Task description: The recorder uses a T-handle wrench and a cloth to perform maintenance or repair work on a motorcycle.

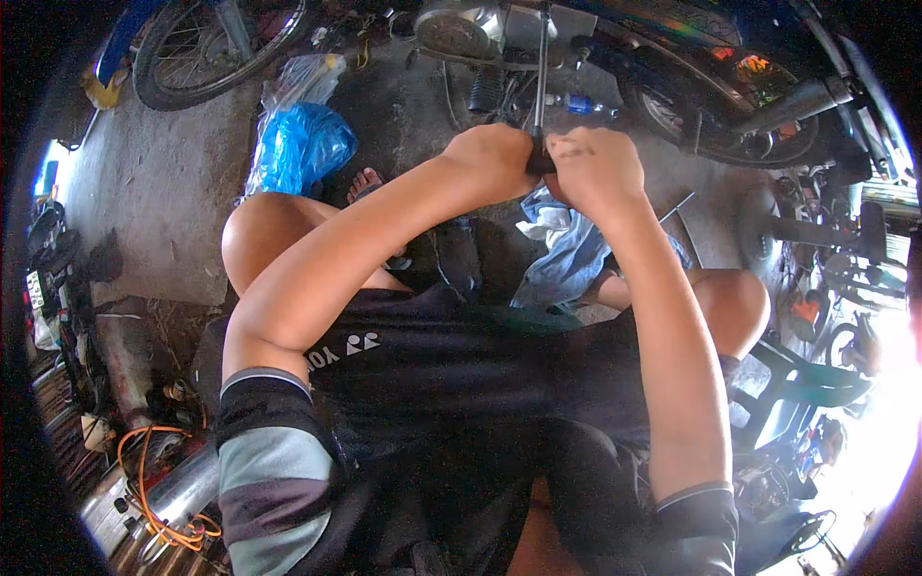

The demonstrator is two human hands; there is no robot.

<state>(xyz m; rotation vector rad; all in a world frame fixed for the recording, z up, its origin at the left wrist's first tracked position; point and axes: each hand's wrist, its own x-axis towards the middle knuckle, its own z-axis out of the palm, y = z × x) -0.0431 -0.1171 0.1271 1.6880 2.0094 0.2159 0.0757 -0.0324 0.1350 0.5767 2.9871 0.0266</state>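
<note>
My left hand (495,156) and my right hand (597,171) are both closed around the dark grip of a T-handle wrench (543,77), one on each side of its shaft. The long, thin metal shaft runs away from me toward a motorcycle engine (461,31) at the top of the view. Where the tip meets the machine cannot be made out. Most of the grip is hidden by my fingers. Below my right hand, a crumpled light-blue cloth (567,254) lies between my bent legs.
Blue and clear plastic bags (305,144) lie on the concrete floor to the left. A spoked wheel (216,53) stands beyond them. Past my hands is a small blue bottle (579,104). Motorcycle parts (816,230) crowd the right; an orange hose (144,480) coils at lower left.
</note>
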